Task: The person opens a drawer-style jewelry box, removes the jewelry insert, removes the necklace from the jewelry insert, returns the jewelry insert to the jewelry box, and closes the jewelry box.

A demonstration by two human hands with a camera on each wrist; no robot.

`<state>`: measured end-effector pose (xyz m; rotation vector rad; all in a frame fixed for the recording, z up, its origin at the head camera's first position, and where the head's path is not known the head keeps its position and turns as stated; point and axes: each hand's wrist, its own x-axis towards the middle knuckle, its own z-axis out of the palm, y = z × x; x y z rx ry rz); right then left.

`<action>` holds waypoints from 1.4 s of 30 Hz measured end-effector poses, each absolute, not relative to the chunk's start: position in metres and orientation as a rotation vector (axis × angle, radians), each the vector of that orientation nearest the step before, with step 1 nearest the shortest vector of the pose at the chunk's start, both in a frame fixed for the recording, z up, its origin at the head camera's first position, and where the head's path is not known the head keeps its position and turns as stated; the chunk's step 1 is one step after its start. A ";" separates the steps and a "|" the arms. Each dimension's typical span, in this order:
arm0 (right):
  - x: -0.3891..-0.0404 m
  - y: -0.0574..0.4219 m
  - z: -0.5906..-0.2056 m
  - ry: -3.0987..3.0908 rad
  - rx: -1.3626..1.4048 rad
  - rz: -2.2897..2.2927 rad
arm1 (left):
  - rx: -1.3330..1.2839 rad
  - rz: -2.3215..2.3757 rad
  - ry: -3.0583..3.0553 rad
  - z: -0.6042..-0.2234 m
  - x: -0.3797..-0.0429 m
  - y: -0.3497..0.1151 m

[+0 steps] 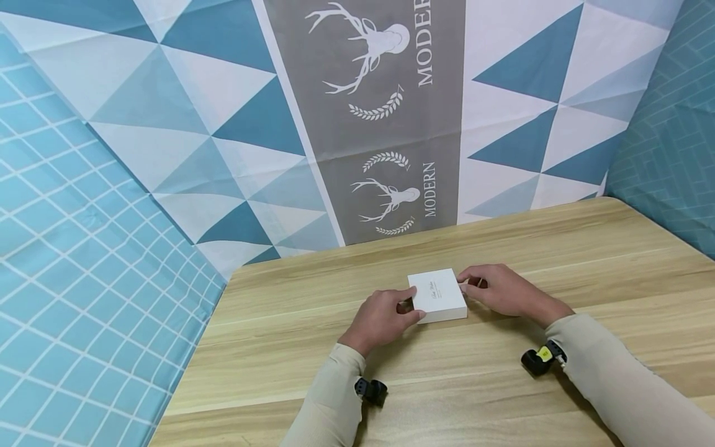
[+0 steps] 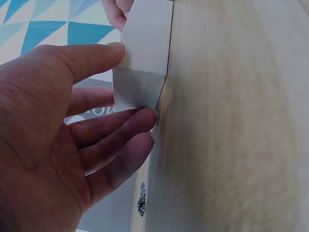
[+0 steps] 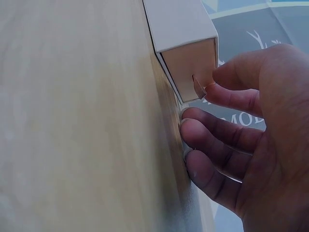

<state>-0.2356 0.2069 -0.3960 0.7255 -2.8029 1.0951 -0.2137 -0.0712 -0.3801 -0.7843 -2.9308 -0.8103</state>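
A white, shallow drawer-style box (image 1: 438, 292) with small printed lettering on its top lies flat on the table. My left hand (image 1: 385, 318) grips its left end, the thumb on the near side wall and the index finger over by the top edge. At the opposite end is my right hand (image 1: 494, 288), thumb and index fingertip close together at a small pull tab (image 3: 198, 88). The tab sticks out of a slit in the box's end face, its tip at the index fingertip. The other right fingers curl low beside the table surface.
The wood-grain table (image 1: 313, 372) reaches back to a wall cloth (image 1: 391, 136) with triangles and deer heads. Blue tiled cloth (image 1: 67, 261) hangs at the left, more at the right. A small black camera (image 1: 371, 392) sits on the left wrist, another camera (image 1: 537, 361) on the right.
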 end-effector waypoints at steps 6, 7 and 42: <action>-0.236 0.208 -0.397 -2.798 0.732 1.091 | -0.780 -0.825 -2.934 -0.380 -0.214 -0.071; -0.236 0.208 -0.397 -2.799 0.732 1.091 | -0.780 -0.827 -2.934 -0.380 -0.214 -0.070; -0.233 0.210 -0.393 -2.807 0.636 1.077 | -0.801 -0.791 -2.922 -0.381 -0.214 -0.071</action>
